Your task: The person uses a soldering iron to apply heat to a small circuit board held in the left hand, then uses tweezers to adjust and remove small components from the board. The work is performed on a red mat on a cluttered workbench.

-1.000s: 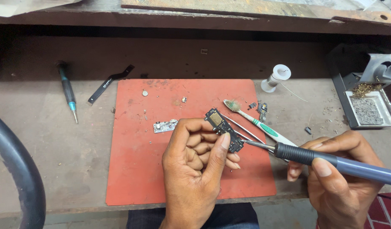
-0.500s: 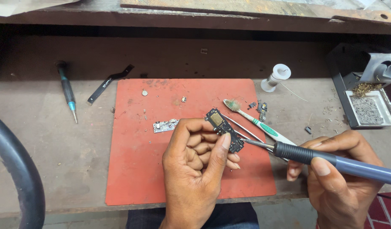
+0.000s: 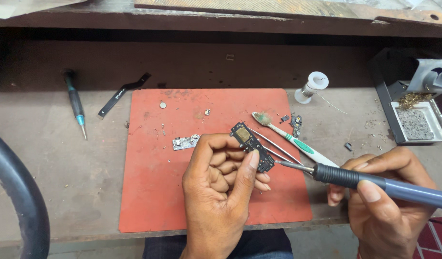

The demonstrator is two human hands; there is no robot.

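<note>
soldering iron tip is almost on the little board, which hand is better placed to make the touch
Right. The right hand already grips the soldering iron, its tip just beside the small circuit board. The left hand is occupied pinching that board above the red mat.

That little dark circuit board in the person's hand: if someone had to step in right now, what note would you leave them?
Left hand: pinches the small dark rectangular circuit board between thumb and fingers, above the red rubber work mat.
Right hand: grips the blue-handled soldering iron; its metal tip sits at the board's lower end.
Nearby: white-and-green toothbrush and thin metal tweezers lie on the mat beside the board; a small silver part lies to the left.
Done: board picked up, iron brought to it.
Left: whether any joint is finished cannot be seen.
</note>
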